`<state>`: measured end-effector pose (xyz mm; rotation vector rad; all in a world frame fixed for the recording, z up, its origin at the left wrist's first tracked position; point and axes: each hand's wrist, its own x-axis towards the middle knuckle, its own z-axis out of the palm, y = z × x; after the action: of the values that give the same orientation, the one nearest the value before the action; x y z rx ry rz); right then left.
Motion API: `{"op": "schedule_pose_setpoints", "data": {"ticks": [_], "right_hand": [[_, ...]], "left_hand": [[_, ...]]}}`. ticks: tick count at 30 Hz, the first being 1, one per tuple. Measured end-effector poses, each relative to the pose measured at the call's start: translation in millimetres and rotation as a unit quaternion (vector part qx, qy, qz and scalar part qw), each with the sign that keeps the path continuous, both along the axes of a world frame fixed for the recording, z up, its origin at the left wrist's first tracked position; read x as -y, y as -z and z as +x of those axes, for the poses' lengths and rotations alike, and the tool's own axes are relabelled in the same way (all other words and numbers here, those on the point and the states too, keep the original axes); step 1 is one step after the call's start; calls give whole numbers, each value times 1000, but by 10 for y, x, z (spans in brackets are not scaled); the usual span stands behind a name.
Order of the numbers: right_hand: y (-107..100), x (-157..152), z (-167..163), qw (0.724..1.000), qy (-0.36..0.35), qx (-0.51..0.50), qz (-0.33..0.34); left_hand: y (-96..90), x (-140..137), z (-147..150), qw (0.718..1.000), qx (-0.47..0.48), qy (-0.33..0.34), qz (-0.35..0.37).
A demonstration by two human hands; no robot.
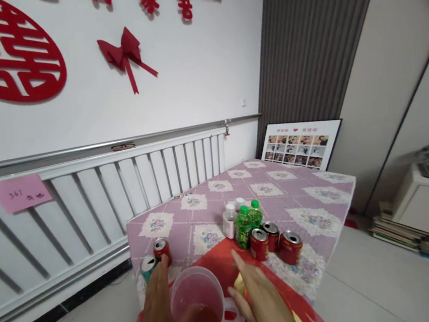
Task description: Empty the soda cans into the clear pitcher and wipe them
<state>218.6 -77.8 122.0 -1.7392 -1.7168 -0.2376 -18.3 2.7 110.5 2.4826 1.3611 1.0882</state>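
A translucent plastic pitcher (195, 290) stands on the red cloth (218, 254) in front of me; its bottom looks reddish-brown, and I cannot tell whether that is liquid or the cloth showing through. My left hand (156, 308) is upright along the pitcher's left side, fingers stretched and slightly blurred; whether it touches the wall is unclear. To the right, past the pitcher's handle (232, 317), my right hand (263, 298) is open with thumb and fingers apart. Beneath it, mostly hidden, lies something yellow and red (239, 283).
A red can (162, 252) and a teal can (148, 267) stand at the left table edge. Clear bottles (229, 223), green bottles (243, 229) and several red cans (290, 249) cluster beyond my right hand. A white radiator (170, 173) runs behind the table (236, 192).
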Motion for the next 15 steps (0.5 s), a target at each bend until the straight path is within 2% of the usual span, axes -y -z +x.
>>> {"op": "schedule_pose_setpoints", "data": {"ticks": [4, 7, 12, 14, 15], "right_hand": [[361, 55, -38, 995, -52, -41, -80], [464, 93, -86, 985, -74, -85, -134], [435, 140, 66, 965, -100, -207, -126], [448, 58, 287, 959, -56, -260, -93], [473, -13, 433, 957, -3, -282, -73]], "left_hand": [[489, -47, -49, 997, -32, 40, 49], [679, -85, -91, 996, -46, 59, 42], [736, -100, -136, 997, -43, 59, 6], [707, -69, -105, 999, 6, 50, -12], [685, -49, -82, 998, 38, 42, -26]]}}
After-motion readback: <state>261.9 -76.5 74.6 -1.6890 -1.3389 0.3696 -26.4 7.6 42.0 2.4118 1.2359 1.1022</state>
